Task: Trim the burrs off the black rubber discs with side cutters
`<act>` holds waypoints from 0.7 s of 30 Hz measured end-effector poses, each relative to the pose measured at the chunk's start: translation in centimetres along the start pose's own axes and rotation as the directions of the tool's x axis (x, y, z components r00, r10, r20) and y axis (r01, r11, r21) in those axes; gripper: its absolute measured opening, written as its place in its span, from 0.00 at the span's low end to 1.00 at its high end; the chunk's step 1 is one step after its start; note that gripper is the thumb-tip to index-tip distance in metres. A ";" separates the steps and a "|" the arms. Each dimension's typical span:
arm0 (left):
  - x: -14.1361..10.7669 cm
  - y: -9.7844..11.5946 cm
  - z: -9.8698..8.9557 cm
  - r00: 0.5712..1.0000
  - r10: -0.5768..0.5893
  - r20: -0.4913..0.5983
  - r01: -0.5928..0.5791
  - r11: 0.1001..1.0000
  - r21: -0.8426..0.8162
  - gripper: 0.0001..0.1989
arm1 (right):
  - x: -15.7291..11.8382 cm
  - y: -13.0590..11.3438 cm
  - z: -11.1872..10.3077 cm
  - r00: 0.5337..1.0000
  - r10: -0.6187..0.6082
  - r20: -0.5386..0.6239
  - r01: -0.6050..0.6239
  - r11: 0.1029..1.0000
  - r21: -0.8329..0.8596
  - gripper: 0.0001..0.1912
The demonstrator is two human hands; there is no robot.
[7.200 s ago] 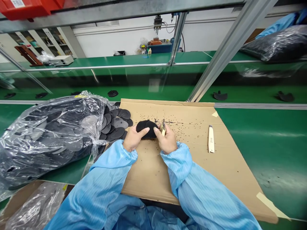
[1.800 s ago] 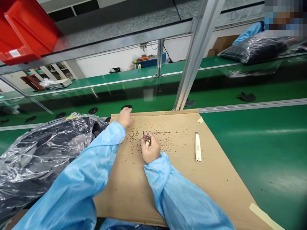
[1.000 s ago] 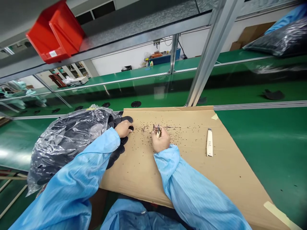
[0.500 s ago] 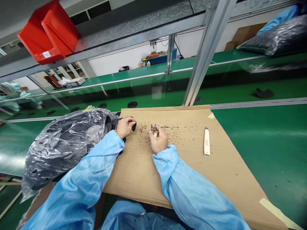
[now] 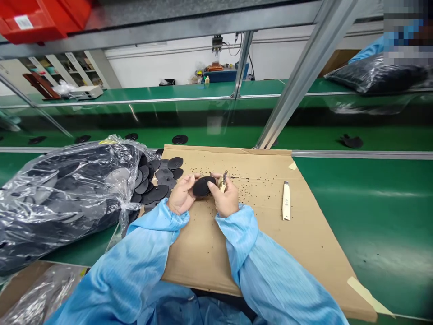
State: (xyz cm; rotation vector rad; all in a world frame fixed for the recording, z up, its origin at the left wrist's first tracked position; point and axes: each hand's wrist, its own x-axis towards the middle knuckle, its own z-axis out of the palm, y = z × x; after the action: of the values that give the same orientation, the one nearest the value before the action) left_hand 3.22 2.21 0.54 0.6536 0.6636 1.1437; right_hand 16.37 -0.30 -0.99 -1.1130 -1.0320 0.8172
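Between my two hands is a black round disc [image 5: 203, 186], tilted above the cardboard. My left hand [image 5: 181, 195] grips its left edge. The thumb of my right hand [image 5: 227, 198] presses on the disc's right edge, while that same hand keeps hold of small nippers [image 5: 223, 180] with cream handles, jaws pointing up. Several loose black discs [image 5: 158, 193] lie in a heap to the left, beside a clear plastic bag [image 5: 126, 206] full of more. Tiny black bits [image 5: 252, 180] are scattered over the cardboard sheet [image 5: 270, 253].
A cream-handled knife [image 5: 286, 201] lies right of my hands. Behind the cardboard rises a slanting metal post [image 5: 294, 76]. More black discs [image 5: 180, 139] sit on the green strip [image 5: 216, 135] beyond. A red bin [image 5: 43, 22] is at upper left, and another filled bag [image 5: 375, 74] at upper right.
My left hand has come right from the heap with a black disc, now meeting my right hand. The nippers stay in my right hand. The camera view has shifted.
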 end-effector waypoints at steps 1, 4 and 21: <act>0.0 0.0 -0.1 1.000 0.006 0.017 -0.007 1.000 0.014 0.14 | 0.0 0.0 0.0 1.000 0.002 -0.018 -0.002 1.000 -0.012 0.17; -0.1 -0.3 -0.2 0.997 0.039 0.072 -0.049 0.989 0.142 0.18 | 0.0 -0.2 -0.1 0.999 -0.022 -0.047 0.018 0.997 -0.080 0.15; 0.6 -2.8 -1.5 0.967 0.255 0.024 -0.209 0.729 0.651 0.13 | 8.5 -4.5 -5.7 0.816 -0.313 -0.486 0.169 0.933 -0.317 0.16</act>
State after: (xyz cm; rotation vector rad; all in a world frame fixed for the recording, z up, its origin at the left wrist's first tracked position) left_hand 3.90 2.14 -2.62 1.3326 1.0816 1.1614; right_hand 24.64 4.50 4.82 -1.3001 -0.7943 0.1378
